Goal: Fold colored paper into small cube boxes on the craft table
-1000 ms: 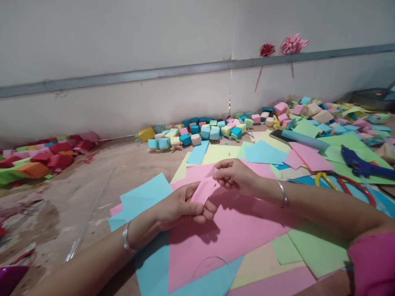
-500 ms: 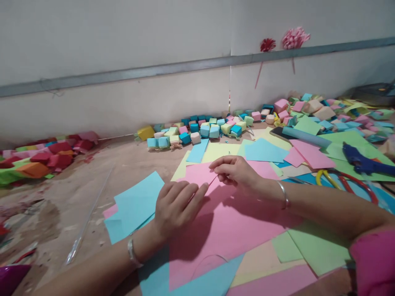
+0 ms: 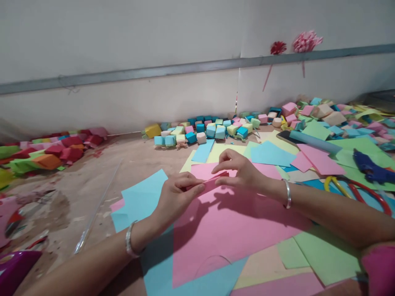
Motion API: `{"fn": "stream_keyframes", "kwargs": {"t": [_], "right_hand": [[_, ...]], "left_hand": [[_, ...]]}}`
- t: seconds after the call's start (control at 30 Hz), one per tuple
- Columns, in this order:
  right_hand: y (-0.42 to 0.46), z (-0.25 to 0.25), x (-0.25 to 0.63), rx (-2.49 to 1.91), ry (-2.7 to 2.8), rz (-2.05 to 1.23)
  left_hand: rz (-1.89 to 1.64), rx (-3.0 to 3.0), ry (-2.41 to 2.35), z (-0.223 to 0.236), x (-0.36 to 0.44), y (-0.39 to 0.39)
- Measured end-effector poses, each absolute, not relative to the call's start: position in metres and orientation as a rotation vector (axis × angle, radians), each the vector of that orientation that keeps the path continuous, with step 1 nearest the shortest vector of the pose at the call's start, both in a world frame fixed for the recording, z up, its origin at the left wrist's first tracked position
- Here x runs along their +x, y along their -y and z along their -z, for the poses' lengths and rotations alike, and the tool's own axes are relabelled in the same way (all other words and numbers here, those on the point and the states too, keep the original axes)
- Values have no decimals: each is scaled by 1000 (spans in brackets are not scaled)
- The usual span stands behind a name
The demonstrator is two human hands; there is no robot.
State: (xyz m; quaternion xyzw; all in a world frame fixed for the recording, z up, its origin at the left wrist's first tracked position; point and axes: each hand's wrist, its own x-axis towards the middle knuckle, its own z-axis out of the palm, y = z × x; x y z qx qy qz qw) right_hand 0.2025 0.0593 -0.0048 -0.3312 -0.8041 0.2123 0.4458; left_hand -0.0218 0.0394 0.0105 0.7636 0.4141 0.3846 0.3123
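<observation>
A small folded piece of pink paper (image 3: 218, 177) is held above a large pink sheet (image 3: 222, 230). My left hand (image 3: 174, 199) pinches its left end between thumb and fingers. At the other end, my right hand (image 3: 243, 174) has the paper between its thumb and curved fingers, with the index finger arched over it. Both hands cast shadows on the pink sheet. Under and around that sheet lie blue sheets (image 3: 143, 201), green sheets (image 3: 331, 250) and a pale peach one.
Scissors with yellow and red handles (image 3: 336, 187) and a blue glue gun (image 3: 373, 166) lie at the right. Small paper cubes (image 3: 211, 131) line the wall. Red and orange paper boxes (image 3: 49, 160) are heaped at the left, near a clear stick (image 3: 95, 213).
The folded paper has turned from a thin edge to show its pink face. My left hand has rolled over into a thumb-up pinch, and my right fingers have opened wider around it.
</observation>
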Motion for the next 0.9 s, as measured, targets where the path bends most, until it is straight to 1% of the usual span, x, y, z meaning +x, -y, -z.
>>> {"fn": "stream_keyframes", "kwargs": {"t": [0.1,0.27,0.33,0.47,0.53,0.6,0.73,0.9], "right_hand": [[-54,5,199,-741,2052,-574],[-44,4,192,-818,1969,-705],[-45,2,195,-889,1934,-874],[-58,1,208,-1033,2008,-1457],[-66,2,215,-1021,2092,-1570],[-71,3,219,-1054,2179,-1469],[-70,4,214,-1248,2322,-1101],[-63,4,205,-1237,2365,-939]], "left_hand": [[-960,1983,-1087,-8,-20,-41],[-943,2178,-1052,-8,-17,-37],[-898,2192,-1054,-9,-17,-38],[-608,2059,-1105,-5,-19,-46],[-528,2016,-1161,-1,-21,-51],[-501,2001,-1203,3,-22,-54],[-502,2060,-1222,5,-22,-55],[-536,2163,-1169,9,-23,-58]]}}
